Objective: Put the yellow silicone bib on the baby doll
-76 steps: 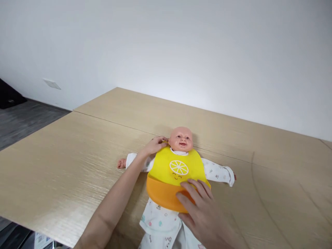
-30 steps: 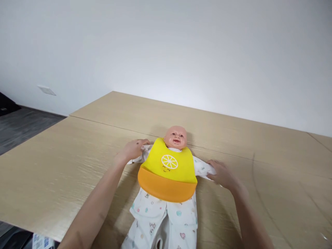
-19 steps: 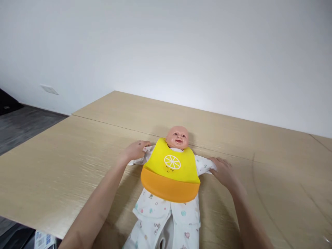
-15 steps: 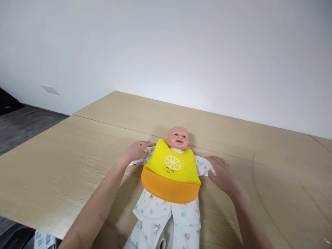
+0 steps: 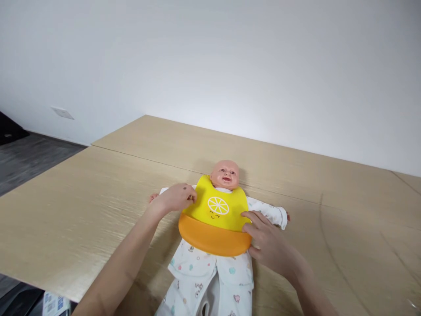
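Observation:
A baby doll [image 5: 225,174] lies on its back, head toward the wall, arms out to both sides. It wears a white printed outfit [image 5: 210,274]. Over its chest is a yellow bib [image 5: 226,210] with a citrus slice, a smiling face and an orange pocket [image 5: 215,239]. My left hand [image 5: 179,197] is closed at the bib's left edge, fingers curled against it and partly hidden. At the right edge, by the pocket's corner, my right hand [image 5: 266,235] has its fingers apart, fingertips touching the bib. The doll's right-side sleeve [image 5: 269,210] shows beyond it.
A pale wooden table [image 5: 82,210] with a seam bears the doll. Behind it rises a white wall [image 5: 230,79] with a socket plate [image 5: 62,113]. Grey floor [image 5: 36,158] and a black object [image 5: 9,127] are at the left. A printed white item [image 5: 55,303] sits below the table edge.
Both my hands have left the doll's sleeves and moved inward to the bib's side edges. The doll's sleeve ends and small hands now show on both sides.

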Demonstrator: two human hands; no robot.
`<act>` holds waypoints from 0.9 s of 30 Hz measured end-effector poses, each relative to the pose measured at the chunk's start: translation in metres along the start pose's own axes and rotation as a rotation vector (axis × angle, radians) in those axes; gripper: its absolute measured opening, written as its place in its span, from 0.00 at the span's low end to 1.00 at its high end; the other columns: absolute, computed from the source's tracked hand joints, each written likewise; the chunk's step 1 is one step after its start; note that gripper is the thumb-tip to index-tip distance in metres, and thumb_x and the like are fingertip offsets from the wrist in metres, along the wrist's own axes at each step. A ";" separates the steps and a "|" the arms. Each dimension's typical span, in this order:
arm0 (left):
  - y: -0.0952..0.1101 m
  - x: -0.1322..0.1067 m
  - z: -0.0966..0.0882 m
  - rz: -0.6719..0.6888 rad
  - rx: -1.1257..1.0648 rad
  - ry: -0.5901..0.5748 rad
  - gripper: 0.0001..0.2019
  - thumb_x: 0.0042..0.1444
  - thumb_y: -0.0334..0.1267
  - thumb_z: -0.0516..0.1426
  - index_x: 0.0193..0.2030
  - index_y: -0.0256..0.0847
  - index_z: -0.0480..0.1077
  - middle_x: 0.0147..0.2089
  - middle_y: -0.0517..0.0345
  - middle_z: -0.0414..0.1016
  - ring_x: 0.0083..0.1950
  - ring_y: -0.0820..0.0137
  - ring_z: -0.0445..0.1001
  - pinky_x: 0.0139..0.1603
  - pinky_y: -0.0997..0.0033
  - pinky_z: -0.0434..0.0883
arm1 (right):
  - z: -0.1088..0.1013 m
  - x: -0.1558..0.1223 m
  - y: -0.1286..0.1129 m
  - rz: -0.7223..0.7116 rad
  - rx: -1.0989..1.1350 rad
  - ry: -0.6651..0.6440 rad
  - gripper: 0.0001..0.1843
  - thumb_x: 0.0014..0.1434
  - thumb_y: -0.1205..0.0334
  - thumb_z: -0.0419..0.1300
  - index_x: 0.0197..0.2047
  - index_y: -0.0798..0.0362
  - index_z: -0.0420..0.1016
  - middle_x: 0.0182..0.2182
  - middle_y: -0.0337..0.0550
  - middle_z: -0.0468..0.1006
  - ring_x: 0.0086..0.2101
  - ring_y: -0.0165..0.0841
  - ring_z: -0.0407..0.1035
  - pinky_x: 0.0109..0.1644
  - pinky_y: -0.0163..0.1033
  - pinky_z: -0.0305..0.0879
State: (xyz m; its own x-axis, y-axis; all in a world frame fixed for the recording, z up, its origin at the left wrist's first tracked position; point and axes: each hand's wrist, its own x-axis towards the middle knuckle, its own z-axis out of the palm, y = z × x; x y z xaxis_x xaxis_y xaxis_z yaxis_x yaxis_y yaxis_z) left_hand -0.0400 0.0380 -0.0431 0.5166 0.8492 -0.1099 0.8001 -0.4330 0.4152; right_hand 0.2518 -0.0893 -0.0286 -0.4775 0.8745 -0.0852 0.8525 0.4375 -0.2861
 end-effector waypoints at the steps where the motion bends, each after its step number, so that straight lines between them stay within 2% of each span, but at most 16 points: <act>1: 0.002 -0.001 -0.001 0.036 0.000 -0.047 0.14 0.42 0.29 0.51 0.26 0.46 0.77 0.31 0.61 0.79 0.36 0.67 0.73 0.38 0.74 0.64 | -0.001 -0.001 0.003 -0.003 0.009 0.019 0.10 0.49 0.72 0.50 0.35 0.55 0.67 0.56 0.44 0.63 0.58 0.40 0.53 0.58 0.47 0.60; 5: 0.021 -0.011 -0.014 0.106 -0.080 -0.228 0.16 0.42 0.29 0.51 0.28 0.45 0.79 0.29 0.62 0.79 0.31 0.70 0.73 0.33 0.76 0.64 | -0.001 -0.005 0.016 -0.008 0.075 0.069 0.07 0.52 0.72 0.50 0.34 0.54 0.65 0.54 0.40 0.65 0.56 0.35 0.58 0.57 0.45 0.61; 7: 0.034 -0.016 -0.020 0.126 -0.120 -0.318 0.15 0.42 0.29 0.51 0.29 0.42 0.79 0.24 0.62 0.76 0.25 0.74 0.68 0.27 0.77 0.61 | 0.001 -0.005 0.023 0.007 0.115 0.066 0.05 0.53 0.70 0.52 0.35 0.53 0.65 0.55 0.38 0.65 0.55 0.34 0.59 0.57 0.44 0.61; 9: 0.044 -0.019 -0.021 0.163 -0.128 -0.354 0.15 0.41 0.29 0.50 0.27 0.40 0.78 0.21 0.62 0.73 0.22 0.76 0.64 0.25 0.77 0.58 | 0.002 -0.004 0.027 0.025 0.144 0.043 0.04 0.54 0.68 0.53 0.36 0.52 0.66 0.55 0.36 0.64 0.55 0.33 0.60 0.57 0.43 0.61; 15: 0.046 -0.019 -0.012 0.164 -0.005 -0.273 0.07 0.39 0.30 0.50 0.18 0.39 0.69 0.19 0.61 0.67 0.22 0.75 0.59 0.25 0.75 0.56 | 0.001 -0.003 0.031 0.039 0.183 -0.013 0.04 0.55 0.66 0.54 0.36 0.50 0.66 0.56 0.33 0.64 0.55 0.30 0.61 0.57 0.40 0.61; 18: 0.045 -0.022 -0.013 0.197 -0.030 -0.263 0.05 0.38 0.30 0.50 0.16 0.39 0.64 0.17 0.63 0.62 0.21 0.76 0.56 0.25 0.74 0.55 | -0.001 -0.004 0.032 0.051 0.172 -0.026 0.04 0.55 0.66 0.53 0.36 0.50 0.65 0.56 0.33 0.64 0.55 0.29 0.61 0.56 0.39 0.61; 21: 0.050 -0.027 -0.018 0.256 -0.152 -0.303 0.05 0.39 0.29 0.50 0.17 0.39 0.64 0.17 0.65 0.58 0.20 0.77 0.55 0.23 0.76 0.54 | -0.004 -0.005 0.033 0.072 0.157 -0.027 0.05 0.54 0.67 0.52 0.35 0.51 0.65 0.57 0.33 0.64 0.56 0.29 0.60 0.56 0.39 0.61; 24: 0.056 -0.030 -0.022 0.294 -0.259 -0.348 0.07 0.40 0.28 0.50 0.19 0.40 0.67 0.17 0.66 0.59 0.19 0.78 0.57 0.23 0.77 0.55 | -0.008 -0.007 0.035 0.099 0.150 -0.039 0.09 0.53 0.68 0.50 0.38 0.50 0.67 0.57 0.33 0.63 0.55 0.29 0.61 0.56 0.38 0.61; 27: 0.061 -0.031 -0.022 0.304 -0.285 -0.315 0.09 0.40 0.27 0.50 0.20 0.40 0.69 0.17 0.65 0.63 0.19 0.77 0.58 0.24 0.76 0.56 | -0.009 -0.009 0.039 0.119 0.144 -0.065 0.11 0.52 0.68 0.50 0.38 0.50 0.68 0.58 0.34 0.64 0.55 0.30 0.61 0.57 0.39 0.60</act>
State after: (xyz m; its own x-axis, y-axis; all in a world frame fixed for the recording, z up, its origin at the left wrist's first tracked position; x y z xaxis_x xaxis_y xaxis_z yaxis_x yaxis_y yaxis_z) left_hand -0.0138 -0.0076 0.0056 0.8146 0.5465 -0.1945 0.5076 -0.5092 0.6951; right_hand 0.2913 -0.0787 -0.0298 -0.3918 0.9010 -0.1864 0.8666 0.2932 -0.4038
